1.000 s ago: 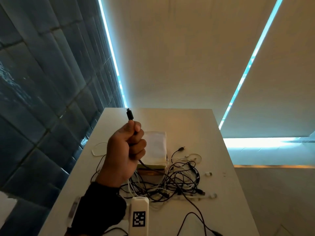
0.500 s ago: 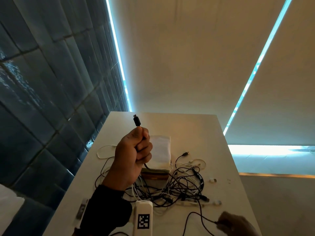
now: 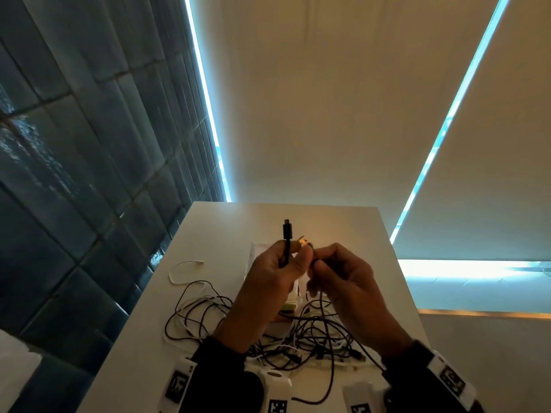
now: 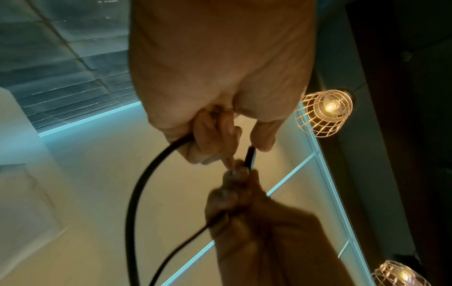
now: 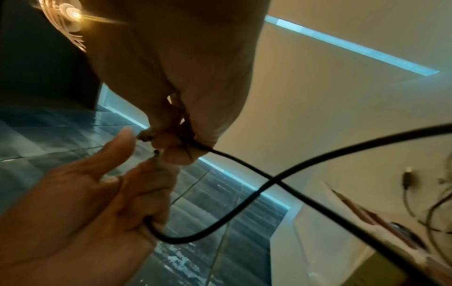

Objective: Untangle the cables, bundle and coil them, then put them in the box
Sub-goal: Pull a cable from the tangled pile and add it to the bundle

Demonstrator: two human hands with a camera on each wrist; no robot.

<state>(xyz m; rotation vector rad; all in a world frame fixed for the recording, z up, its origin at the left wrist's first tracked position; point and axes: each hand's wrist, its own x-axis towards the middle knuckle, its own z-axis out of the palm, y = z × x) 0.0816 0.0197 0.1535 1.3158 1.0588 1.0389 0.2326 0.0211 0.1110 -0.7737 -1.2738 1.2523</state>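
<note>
Black cable (image 3: 286, 244) is gripped by left hand (image 3: 275, 271), fingers curled round it; plug end sticks up at 12 o'clock above the fist. Same cable further along is pinched by right hand (image 3: 343, 274), thumb against curled fingers, touching the left hand at its 3 o'clock. Both hands are held up over the table (image 3: 226, 228). From the right wrist view, the cable is seen looping below the hands and crossing itself (image 5: 274, 180). Tangle (image 3: 298, 332) of black and white cables is left on the table at 6 o'clock from the hands, partly hidden by the wrists. White cable (image 3: 182, 271) lies apart at 9 o'clock. Box (image 3: 253, 251) sits just behind the hands, mostly covered by them.
</note>
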